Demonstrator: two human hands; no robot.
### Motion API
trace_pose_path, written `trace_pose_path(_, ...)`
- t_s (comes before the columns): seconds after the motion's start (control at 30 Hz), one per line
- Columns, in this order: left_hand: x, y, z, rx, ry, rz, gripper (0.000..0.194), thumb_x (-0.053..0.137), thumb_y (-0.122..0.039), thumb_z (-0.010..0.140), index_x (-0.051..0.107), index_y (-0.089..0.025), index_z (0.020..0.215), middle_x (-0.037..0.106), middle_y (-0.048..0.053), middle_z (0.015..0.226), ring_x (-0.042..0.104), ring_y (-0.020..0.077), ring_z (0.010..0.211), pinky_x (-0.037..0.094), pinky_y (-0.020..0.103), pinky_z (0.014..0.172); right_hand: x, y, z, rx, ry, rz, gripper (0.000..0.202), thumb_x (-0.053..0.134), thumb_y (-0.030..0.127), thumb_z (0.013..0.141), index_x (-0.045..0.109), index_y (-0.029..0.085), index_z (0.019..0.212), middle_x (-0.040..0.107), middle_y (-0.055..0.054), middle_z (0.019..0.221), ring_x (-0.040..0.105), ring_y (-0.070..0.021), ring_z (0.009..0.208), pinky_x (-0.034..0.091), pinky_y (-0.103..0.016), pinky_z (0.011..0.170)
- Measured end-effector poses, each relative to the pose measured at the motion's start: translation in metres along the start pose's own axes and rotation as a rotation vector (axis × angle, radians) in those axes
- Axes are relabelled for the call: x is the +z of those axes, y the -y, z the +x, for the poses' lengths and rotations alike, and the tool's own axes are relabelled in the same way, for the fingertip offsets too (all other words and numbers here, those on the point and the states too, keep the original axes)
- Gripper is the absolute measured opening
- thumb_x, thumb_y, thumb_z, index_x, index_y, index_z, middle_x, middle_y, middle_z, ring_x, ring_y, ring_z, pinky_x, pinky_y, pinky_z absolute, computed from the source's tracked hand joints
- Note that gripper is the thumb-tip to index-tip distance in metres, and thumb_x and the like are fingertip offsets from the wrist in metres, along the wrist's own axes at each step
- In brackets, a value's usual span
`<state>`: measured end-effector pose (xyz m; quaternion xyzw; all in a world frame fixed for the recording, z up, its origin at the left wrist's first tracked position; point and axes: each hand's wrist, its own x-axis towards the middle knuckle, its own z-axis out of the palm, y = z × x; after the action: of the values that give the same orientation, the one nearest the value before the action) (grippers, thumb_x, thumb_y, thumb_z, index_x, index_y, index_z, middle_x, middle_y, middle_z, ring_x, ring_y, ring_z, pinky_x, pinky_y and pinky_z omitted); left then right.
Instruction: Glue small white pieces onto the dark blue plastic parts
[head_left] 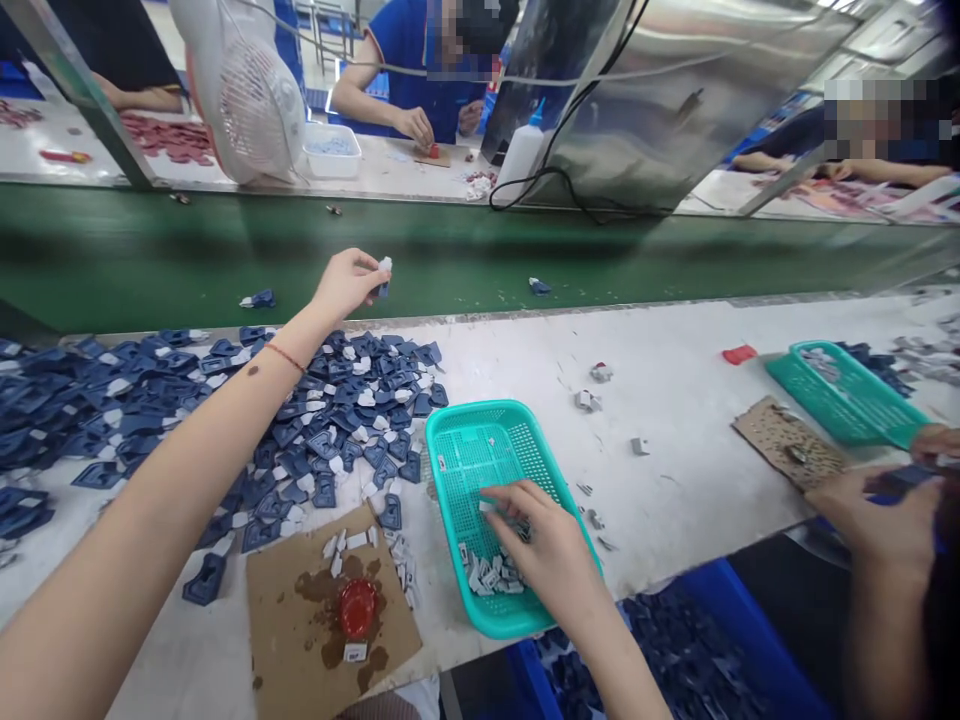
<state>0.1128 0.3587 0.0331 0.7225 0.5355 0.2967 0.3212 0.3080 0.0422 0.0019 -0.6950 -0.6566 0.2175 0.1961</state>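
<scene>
My left hand [349, 287] is stretched out over the near edge of the green conveyor belt [442, 265]. It pinches a small dark blue piece with a white tip [385, 270]. Lower down, my right hand [541, 545] reaches into a teal plastic basket [525, 425], thumb and fingertips closed on a small light grey plastic piece [487, 506]. More such grey pieces [491, 575] lie in the basket's near end. On the left, under my forearm, spreads a pile of blue parts with white tips [352, 390].
A cardboard sheet [281, 620] carries a red dish [358, 608] and white pieces amid wet stains. Below the table edge sits a blue bin [727, 590] of dark parts. At right, a co-worker's hands [881, 510] work near another teal basket [817, 400]. A fan [255, 100] stands beyond the belt.
</scene>
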Motion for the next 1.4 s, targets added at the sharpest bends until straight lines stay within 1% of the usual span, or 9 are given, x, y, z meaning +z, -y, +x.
trace_pose_path(0.1,-0.022,-0.014,-0.046,-0.089,-0.038,-0.348,0.017,0.057,-0.024,0.09,0.057,-0.013,0.104,0.072,0.008,0.091,0.064,0.0093,0.059,0.053,0.021,0.055,0.0,-0.001,-0.001,-0.006,0.002,-0.066,0.022,0.053,0.022,0.09,0.064,0.021,0.109,0.065,-0.008,0.097,0.066,-0.0242,0.085,0.054,-0.035,0.068)
trace_pose_path(0.23,-0.043,-0.024,-0.123,-0.188,-0.018,-0.821,0.015,0.066,-0.018,0.082,0.064,-0.013,0.095,0.067,0.001,0.081,0.061,0.0055,0.053,0.055,0.018,0.058,0.004,-0.002,-0.001,-0.05,0.033,-0.105,0.018,0.048,0.021,0.092,0.065,0.021,0.093,0.067,-0.008,0.096,0.068,-0.0243,0.085,0.053,-0.035,0.069)
trace_pose_path(0.47,-0.052,-0.008,-0.253,-0.253,0.045,-1.049,0.02,0.074,-0.022,0.075,0.064,-0.019,0.092,0.066,0.001,0.098,0.07,0.0141,0.08,0.06,0.022,0.07,0.005,-0.001,0.002,-0.078,-0.056,-0.119,0.018,0.052,0.03,0.088,0.066,0.019,0.086,0.069,-0.009,0.086,0.068,-0.0255,0.079,0.054,-0.039,0.071)
trace_pose_path(0.6,-0.05,0.01,-0.311,-0.263,-0.061,-1.07,0.016,0.075,-0.023,0.075,0.065,-0.019,0.086,0.069,0.003,0.097,0.068,0.0147,0.08,0.06,0.023,0.068,0.004,0.031,-0.011,-0.09,-0.192,-0.017,0.019,0.056,0.036,0.088,0.066,0.02,0.089,0.071,-0.008,0.085,0.068,-0.0239,0.076,0.054,-0.038,0.072)
trace_pose_path(0.67,-0.048,0.021,-0.332,-0.266,-0.08,-1.055,0.016,0.075,-0.022,0.075,0.066,-0.019,0.088,0.07,0.005,0.098,0.068,0.0155,0.081,0.059,0.024,0.069,0.008,0.055,-0.021,-0.117,-0.187,0.023,0.017,0.056,0.036,0.089,0.066,0.022,0.089,0.071,-0.007,0.086,0.068,-0.0229,0.076,0.054,-0.036,0.072)
trace_pose_path(0.8,-0.042,0.042,-0.363,-0.3,-0.104,-1.028,0.015,0.075,-0.021,0.075,0.067,-0.019,0.088,0.07,0.006,0.101,0.069,0.0174,0.088,0.058,0.025,0.074,0.028,0.1,-0.039,-0.213,-0.065,0.082,0.013,0.054,0.031,0.091,0.064,0.022,0.09,0.07,-0.007,0.086,0.067,-0.0218,0.078,0.054,-0.034,0.071)
trace_pose_path(0.9,-0.036,0.053,-0.378,-0.326,-0.091,-1.024,0.014,0.074,-0.021,0.076,0.067,-0.019,0.088,0.07,0.006,0.103,0.069,0.0179,0.092,0.057,0.026,0.079,0.046,0.117,-0.043,-0.285,0.023,0.079,0.012,0.052,0.026,0.093,0.063,0.021,0.09,0.068,-0.007,0.089,0.066,-0.0215,0.084,0.054,-0.033,0.073)
trace_pose_path(1.1,-0.027,0.059,-0.393,-0.364,-0.052,-1.072,0.015,0.074,-0.02,0.074,0.066,-0.018,0.087,0.071,0.006,0.097,0.069,0.017,0.09,0.056,0.026,0.083,0.063,0.125,-0.039,-0.363,0.08,-0.065,0.012,0.05,0.017,0.092,0.061,0.019,0.09,0.066,-0.009,0.091,0.065,-0.022,0.088,0.053,-0.033,0.078)
trace_pose_path(1.4,-0.025,0.06,-0.393,-0.342,-0.049,-1.108,0.013,0.072,-0.016,0.074,0.065,-0.018,0.086,0.07,0.006,0.096,0.069,0.0181,0.093,0.055,0.027,0.085,0.063,0.133,-0.037,-0.356,0.147,-0.237,0.02,0.046,0.018,0.095,0.061,0.019,0.082,0.064,-0.009,0.087,0.064,-0.0225,0.084,0.053,-0.034,0.074)
